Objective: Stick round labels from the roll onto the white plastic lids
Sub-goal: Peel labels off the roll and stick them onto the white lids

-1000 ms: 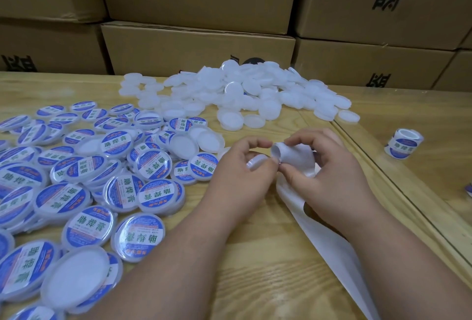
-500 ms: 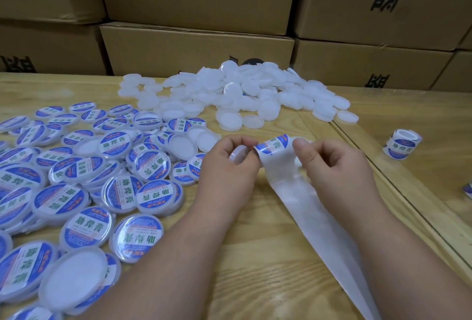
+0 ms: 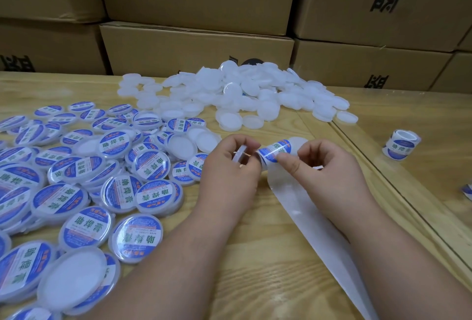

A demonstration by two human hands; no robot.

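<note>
Peeling a label beside a lid

The left hand [image 3: 229,166] is gripping a white lid [image 3: 240,157]; right hand [image 3: 329,166] fingertips are pinching a blue label [image 3: 274,150] on the backing strip [image 3: 306,217].

The pale wooden desk [image 3: 255,263] shows pronounced grain under a smooth, slightly glossy finish. The heap of plain white plastic lids [image 3: 245,95] at the far centre is translucent with a soft satin sheen. The blue-and-white labelled plastic lids [image 3: 84,179] on the left carry glossy printed paper labels with clear rims. The long white backing strip [image 3: 314,233] running to the near right is smooth, glossy release paper. The blue-and-white round label [image 3: 274,151] at its far end is glossy. The small roll of blue-and-white labels [image 3: 401,144] at the right is glossy paper. The stacked brown cardboard boxes [image 3: 199,46] at the far side are matt with black print.
</note>
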